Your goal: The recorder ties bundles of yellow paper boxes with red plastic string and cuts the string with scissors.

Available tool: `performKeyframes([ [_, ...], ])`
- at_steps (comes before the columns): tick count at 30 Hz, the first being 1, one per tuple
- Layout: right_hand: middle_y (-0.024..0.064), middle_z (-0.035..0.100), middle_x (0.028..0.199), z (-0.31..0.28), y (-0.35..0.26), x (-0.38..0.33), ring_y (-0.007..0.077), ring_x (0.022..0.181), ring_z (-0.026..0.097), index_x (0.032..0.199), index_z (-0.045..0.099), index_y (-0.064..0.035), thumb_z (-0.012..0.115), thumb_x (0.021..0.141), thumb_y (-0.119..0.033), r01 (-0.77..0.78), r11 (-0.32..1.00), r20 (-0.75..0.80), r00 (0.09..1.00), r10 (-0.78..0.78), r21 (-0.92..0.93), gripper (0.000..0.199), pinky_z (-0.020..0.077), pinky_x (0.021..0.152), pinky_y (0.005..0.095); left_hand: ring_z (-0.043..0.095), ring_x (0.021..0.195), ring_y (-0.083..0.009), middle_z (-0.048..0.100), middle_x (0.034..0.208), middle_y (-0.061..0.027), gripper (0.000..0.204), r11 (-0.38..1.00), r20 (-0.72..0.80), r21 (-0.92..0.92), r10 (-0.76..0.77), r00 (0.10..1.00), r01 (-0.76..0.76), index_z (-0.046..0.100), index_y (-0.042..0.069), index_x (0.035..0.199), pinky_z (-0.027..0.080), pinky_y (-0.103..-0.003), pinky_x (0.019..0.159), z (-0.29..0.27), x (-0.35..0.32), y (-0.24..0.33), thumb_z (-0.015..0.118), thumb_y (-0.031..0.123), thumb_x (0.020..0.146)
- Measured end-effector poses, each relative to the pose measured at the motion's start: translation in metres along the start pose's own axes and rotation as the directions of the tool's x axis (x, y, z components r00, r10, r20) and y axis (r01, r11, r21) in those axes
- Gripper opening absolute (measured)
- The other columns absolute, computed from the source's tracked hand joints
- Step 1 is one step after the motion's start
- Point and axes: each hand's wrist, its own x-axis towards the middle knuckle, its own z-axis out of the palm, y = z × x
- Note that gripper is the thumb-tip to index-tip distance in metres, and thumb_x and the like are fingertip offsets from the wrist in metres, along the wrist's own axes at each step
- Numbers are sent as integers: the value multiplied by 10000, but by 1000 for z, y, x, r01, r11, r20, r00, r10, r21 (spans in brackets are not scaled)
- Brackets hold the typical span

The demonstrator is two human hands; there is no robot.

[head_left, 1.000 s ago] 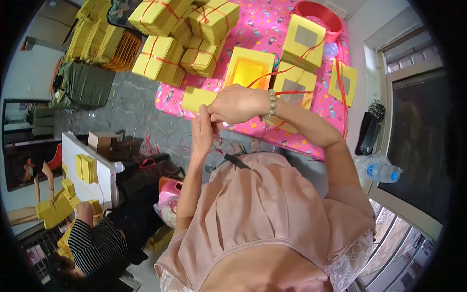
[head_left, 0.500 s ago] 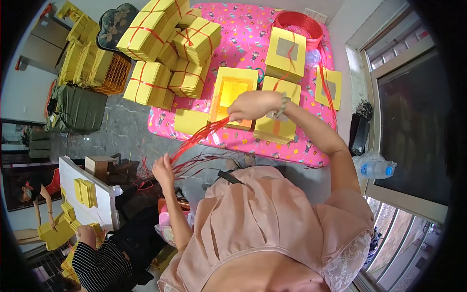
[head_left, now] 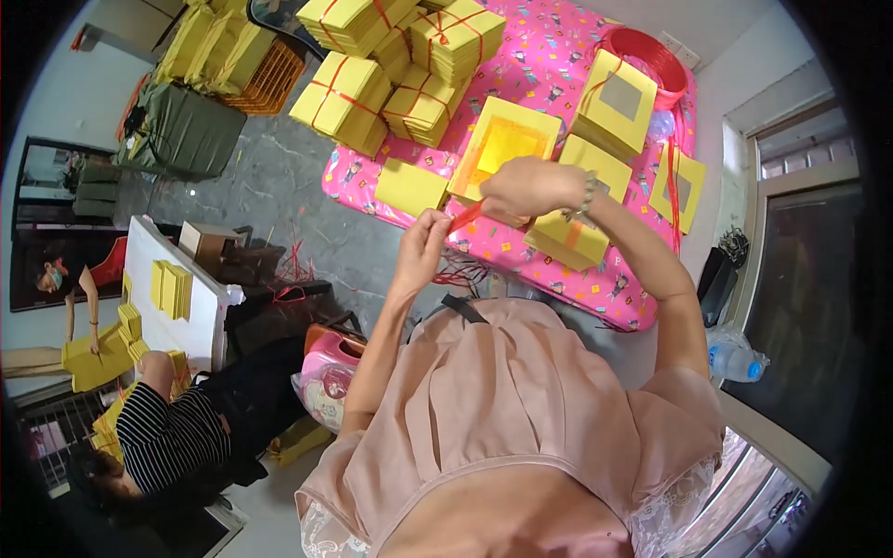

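Observation:
My left hand [head_left: 423, 245] and my right hand [head_left: 530, 184] are close together at the near edge of the pink-covered table [head_left: 528, 67]. A short length of a red strip bundle [head_left: 465, 218] is stretched between them, with both hands closed on it. The right hand, with a beaded bracelet on the wrist, covers the lower part of a yellow paper stack [head_left: 514, 112] whose top shows an orange and gold square. Left of it lies a smaller yellow stack [head_left: 410, 185]. On the right, another yellow stack [head_left: 595, 166] is partly hidden behind my right wrist.
Yellow bundles tied with red strips [head_left: 340, 98] are piled at the table's far left. A red coil [head_left: 653, 63] sits at the far right. Two people work at lower left by a white table [head_left: 177, 321]. A wrapped bottle [head_left: 739, 361] stands by the window.
My left hand has come up and right to meet the right hand, and the visible red length between them is much shorter. The whole view has shifted, with the table now farther right.

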Motion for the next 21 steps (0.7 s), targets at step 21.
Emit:
performKeyframes([
  [21,143,592,809,19,21,-17,321,792,577,895,556,-21,525,846,-223,50,982,-352,936,17,180,211,450,678,392,331,538,-34,368,613,64,277,991,264,-62,-99,960,119,544,50,865,276,-199,481,9,26,22,400,268,956],
])
